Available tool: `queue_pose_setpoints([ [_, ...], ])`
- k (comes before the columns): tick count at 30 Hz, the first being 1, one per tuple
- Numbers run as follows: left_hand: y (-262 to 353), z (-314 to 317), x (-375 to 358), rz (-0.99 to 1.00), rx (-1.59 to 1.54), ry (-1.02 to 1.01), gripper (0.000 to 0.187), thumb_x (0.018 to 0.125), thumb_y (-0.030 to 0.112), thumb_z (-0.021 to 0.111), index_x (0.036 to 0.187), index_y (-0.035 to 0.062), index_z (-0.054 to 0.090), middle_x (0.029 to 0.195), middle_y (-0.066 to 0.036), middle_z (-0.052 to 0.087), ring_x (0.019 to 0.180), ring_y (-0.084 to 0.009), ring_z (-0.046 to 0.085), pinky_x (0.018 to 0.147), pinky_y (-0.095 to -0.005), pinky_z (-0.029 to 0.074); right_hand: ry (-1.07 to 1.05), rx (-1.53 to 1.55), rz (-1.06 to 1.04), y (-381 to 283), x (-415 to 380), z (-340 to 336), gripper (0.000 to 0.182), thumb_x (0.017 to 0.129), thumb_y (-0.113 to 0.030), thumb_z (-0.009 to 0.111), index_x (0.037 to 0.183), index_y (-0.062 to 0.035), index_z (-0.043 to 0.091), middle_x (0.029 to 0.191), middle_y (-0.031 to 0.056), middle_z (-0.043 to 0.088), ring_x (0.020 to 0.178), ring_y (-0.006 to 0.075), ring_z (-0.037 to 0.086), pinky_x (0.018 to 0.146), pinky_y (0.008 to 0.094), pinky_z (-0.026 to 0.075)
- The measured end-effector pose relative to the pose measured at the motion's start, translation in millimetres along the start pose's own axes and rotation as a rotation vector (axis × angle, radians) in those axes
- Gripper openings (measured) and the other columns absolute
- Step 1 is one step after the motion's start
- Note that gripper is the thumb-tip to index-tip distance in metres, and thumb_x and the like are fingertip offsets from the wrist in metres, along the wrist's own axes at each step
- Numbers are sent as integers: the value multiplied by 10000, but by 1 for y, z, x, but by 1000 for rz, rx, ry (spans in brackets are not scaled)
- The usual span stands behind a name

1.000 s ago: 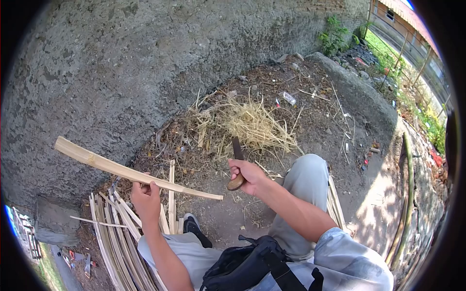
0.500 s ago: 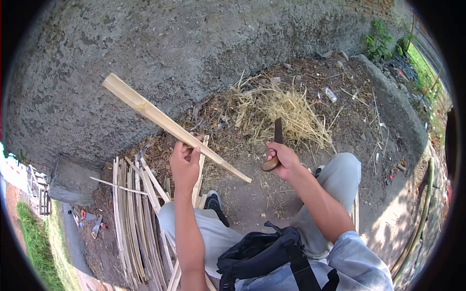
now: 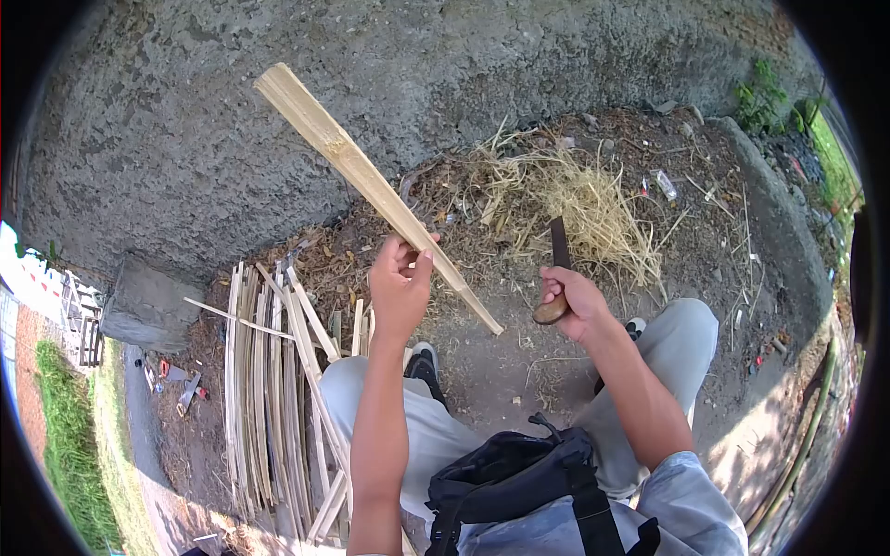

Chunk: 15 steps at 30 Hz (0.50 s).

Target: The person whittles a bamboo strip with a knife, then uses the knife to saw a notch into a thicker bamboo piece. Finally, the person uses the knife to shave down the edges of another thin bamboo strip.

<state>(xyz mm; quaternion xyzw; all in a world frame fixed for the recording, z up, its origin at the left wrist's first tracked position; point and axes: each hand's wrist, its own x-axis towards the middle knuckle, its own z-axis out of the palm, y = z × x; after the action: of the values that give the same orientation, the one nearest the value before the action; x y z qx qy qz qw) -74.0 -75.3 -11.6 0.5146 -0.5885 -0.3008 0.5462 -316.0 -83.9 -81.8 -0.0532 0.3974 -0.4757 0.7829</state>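
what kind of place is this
Likely an outdoor yard workspace for splitting bamboo: bare dirt ground beside a rough concrete wall, a pile of bamboo strips, and dry shavings on the ground.

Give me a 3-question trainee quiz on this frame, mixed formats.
1. True or false: the left hand grips the bamboo slat near its lower end.
2. What does the right hand hold? A) knife B) hammer C) rope
3. Fill in: the pile of bamboo strips lies on the person's ____ side.

Key: 1 true; 2 A; 3 left
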Motion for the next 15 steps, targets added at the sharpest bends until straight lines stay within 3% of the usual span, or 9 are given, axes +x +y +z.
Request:
queue_pose_setpoints([
  [3, 2, 11, -2, -27, -78, -47, 215, 907, -8, 537, 1122, -10, 551, 1040, -97, 685, 888, -107, 637, 720, -241, 512, -37, -187, -71, 2, -4, 4, 141, 873, -80, 637, 860, -54, 499, 645, -33, 438, 540, 61, 431, 496, 203, 396],
  [6, 1, 15, -4, -39, -125, -151, 220, 912, 29, 565, 1130, 2, 555, 1021, -96, 684, 892, -136, 648, 717, -248, 525, -55, -601, -302, 8, -15, 18, 231, 829, -159, 718, 833, -45, 517, 625, -6, 504, 515, 78, 497, 490, 257, 424],
  [9, 5, 19, -7, -60, -158, -207, 207, 909, 34, 571, 1115, 9, 563, 1016, -93, 686, 906, -141, 651, 748, -264, 525, -76, -816, -512, 14, -28, 32, 273, 822, -207, 740, 808, -53, 515, 592, -16, 510, 465, 72, 491, 436, 274, 407],
  [13, 2, 27, -8, -38, -157, -236, 185, 908, 34, 574, 1092, 11, 576, 1007, -84, 688, 908, -145, 653, 781, -285, 525, -63, -961, -755, 25, -27, 33, 262, 823, -168, 728, 827, -40, 499, 567, -37, 503, 441, 28, 425, 404, 219, 335],
  [15, 3, 32, -10, -41, -138, -238, 189, 906, 47, 586, 1092, 9, 581, 1002, -81, 688, 905, -145, 651, 784, -289, 522, -33, -978, -774, 26, -36, 36, 270, 812, -158, 735, 833, -42, 491, 598, -23, 545, 452, 20, 410, 413, 208, 329],
])
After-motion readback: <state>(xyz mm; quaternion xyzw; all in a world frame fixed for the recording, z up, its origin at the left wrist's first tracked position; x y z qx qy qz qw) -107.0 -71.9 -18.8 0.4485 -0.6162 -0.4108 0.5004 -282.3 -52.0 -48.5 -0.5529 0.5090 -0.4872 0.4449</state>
